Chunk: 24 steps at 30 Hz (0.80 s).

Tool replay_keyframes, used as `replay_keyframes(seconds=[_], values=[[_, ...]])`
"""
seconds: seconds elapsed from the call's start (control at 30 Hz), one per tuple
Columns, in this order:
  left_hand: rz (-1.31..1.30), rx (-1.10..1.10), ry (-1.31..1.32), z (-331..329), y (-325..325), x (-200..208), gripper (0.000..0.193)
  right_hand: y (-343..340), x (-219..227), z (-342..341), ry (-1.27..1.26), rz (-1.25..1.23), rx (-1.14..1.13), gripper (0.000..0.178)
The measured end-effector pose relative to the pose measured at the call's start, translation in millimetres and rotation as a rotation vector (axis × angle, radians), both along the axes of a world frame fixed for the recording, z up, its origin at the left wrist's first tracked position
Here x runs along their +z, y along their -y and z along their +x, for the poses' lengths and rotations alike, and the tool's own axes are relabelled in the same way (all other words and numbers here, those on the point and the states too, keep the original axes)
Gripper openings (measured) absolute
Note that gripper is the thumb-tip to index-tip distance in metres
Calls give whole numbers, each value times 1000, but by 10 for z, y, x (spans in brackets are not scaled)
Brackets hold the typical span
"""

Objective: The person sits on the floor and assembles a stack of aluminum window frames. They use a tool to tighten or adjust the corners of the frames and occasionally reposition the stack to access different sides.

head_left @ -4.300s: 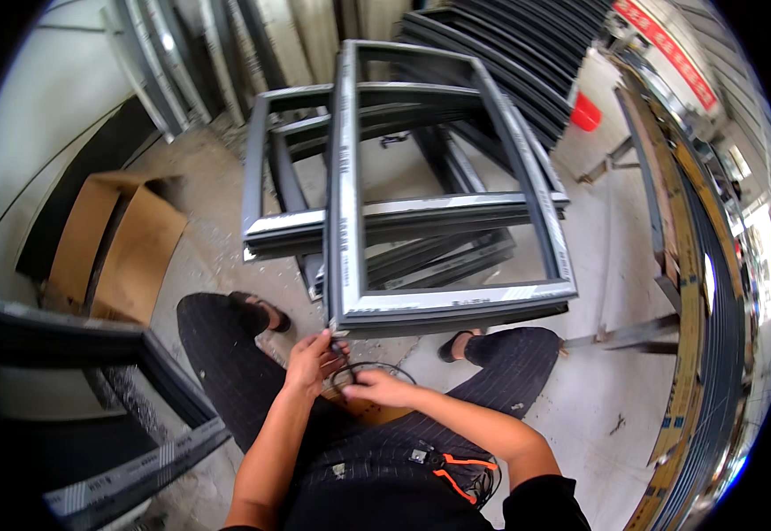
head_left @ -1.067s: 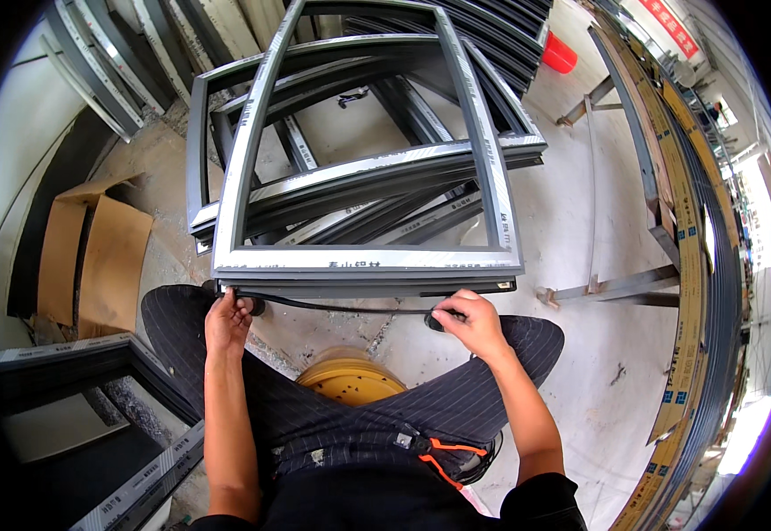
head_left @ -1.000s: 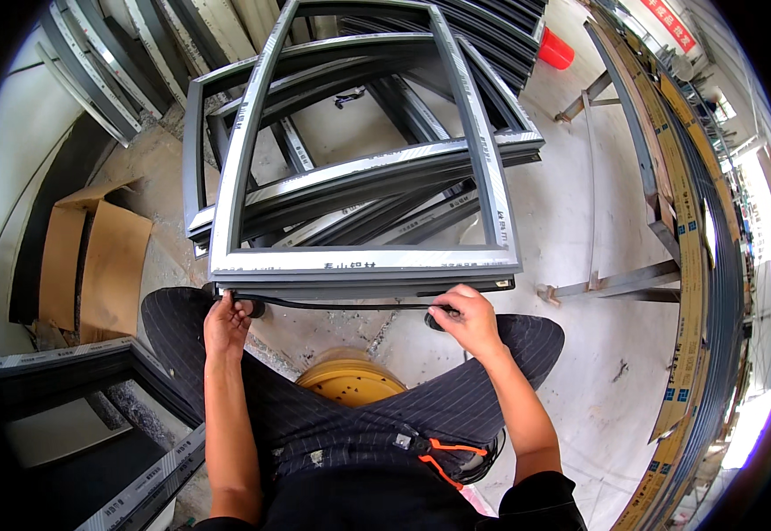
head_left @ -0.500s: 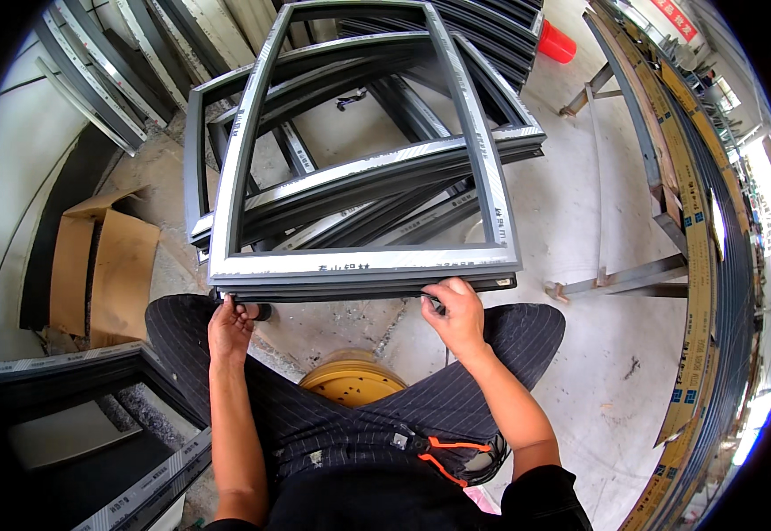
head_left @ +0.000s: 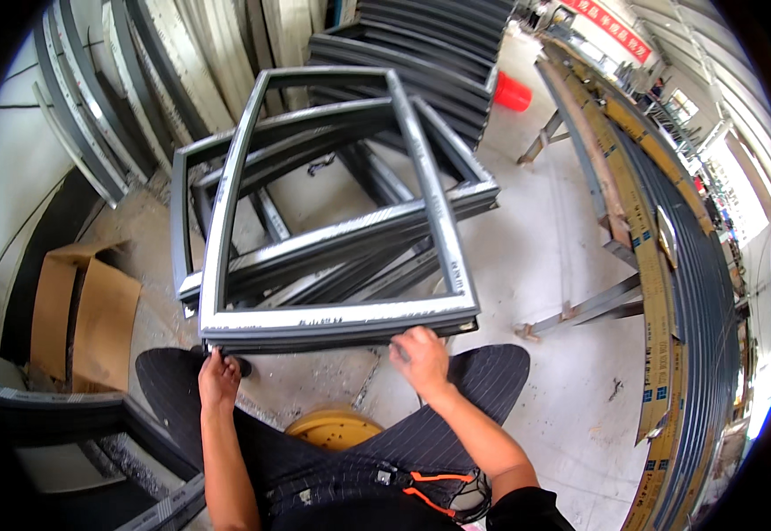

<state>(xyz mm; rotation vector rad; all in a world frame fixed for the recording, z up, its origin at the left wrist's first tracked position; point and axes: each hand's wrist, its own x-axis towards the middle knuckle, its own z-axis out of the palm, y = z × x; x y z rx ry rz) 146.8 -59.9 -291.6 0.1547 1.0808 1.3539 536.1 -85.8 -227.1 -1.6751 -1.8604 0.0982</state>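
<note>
A grey window frame (head_left: 341,316) with white protective film lies tilted on top of a stack of similar frames, its near edge toward my lap. At that edge's left corner, my left hand (head_left: 218,380) is closed, fingertips pinched together against the frame; what they hold is too small to make out. Farther right along the same edge is my right hand (head_left: 421,361), its fingers curled and pressed at the dark lower side of the frame. A thin black strip seems to run from it, mostly hidden by the hand.
Several dark frames (head_left: 438,53) are stacked at the back, by a red bucket (head_left: 513,92). Long profiles rest on a metal rack (head_left: 589,305) at right. An open cardboard box (head_left: 107,319) stands left, and another frame (head_left: 49,403) lies lower left. Orange-handled pliers (head_left: 434,496) are at my waist.
My view has tilted up, so the scene sits lower and farther left. My right hand has shifted slightly left along the near edge; my left hand stays at the corner.
</note>
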Motion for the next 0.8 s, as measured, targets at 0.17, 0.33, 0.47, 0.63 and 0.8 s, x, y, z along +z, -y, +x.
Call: replay_keyframes(seconds=[0.17, 0.33, 0.47, 0.63, 0.8], values=[[-93, 10, -153, 53, 72, 6, 29, 21, 131, -55, -141, 39, 4, 15], [203, 35, -758, 417, 382, 223, 22, 215, 239, -171, -335, -187, -72, 12], [568, -276, -1332, 1069, 617, 1095, 15, 414, 576, -284, -532, -342, 73, 13], [968, -570, -1426, 1488, 626, 1608, 27, 553, 860, -482, -556, -352, 223, 16], [901, -684, -1427, 1462, 651, 1548, 17, 574, 919, -588, -464, -306, 284, 17]])
